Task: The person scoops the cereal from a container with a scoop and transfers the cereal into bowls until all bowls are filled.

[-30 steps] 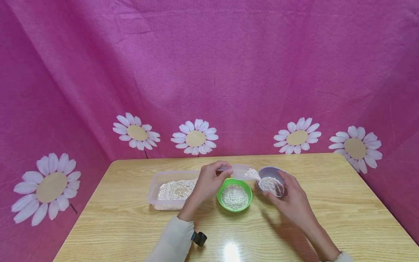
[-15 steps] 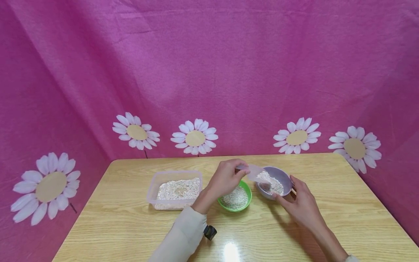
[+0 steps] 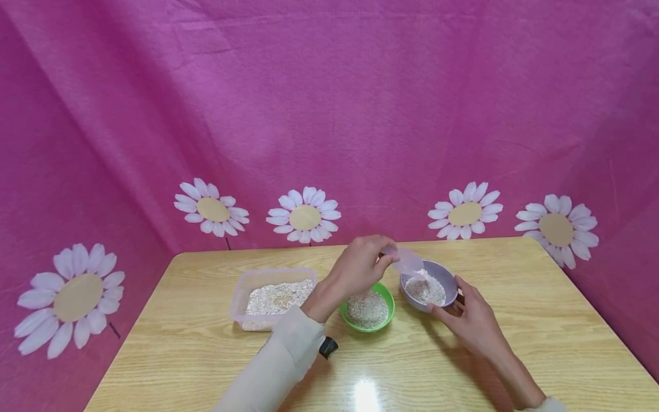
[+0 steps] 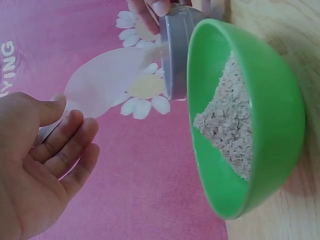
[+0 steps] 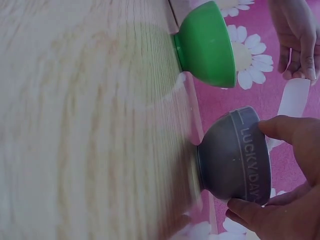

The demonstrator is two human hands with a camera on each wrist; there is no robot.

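My left hand (image 3: 360, 266) pinches the handle of a translucent scoop (image 3: 408, 262), which tilts down over the rim of a purple-grey bowl (image 3: 444, 278). Pale flakes like oats (image 3: 426, 288) lie in that bowl, below the scoop's lip. In the right wrist view the bowl bears the raised words "LUCKY DAY", and my right hand (image 5: 295, 180) grips it from the side, thumb and fingers at its rim and wall. A green bowl (image 4: 280, 115) with a heap of the same flakes stands under my left wrist, close to the purple-grey bowl.
A clear rectangular tub (image 3: 238, 294) partly filled with flakes stands on the left of the wooden table (image 3: 195, 355). A pink cloth (image 3: 329, 114) with white daisies hangs behind the table's back edge.
My left hand has moved right with the scoop, then tipped it higher; the flakes in the scoop have slid into the purple-grey bowl. My right hand has shifted slightly to the right at the bowl's side.
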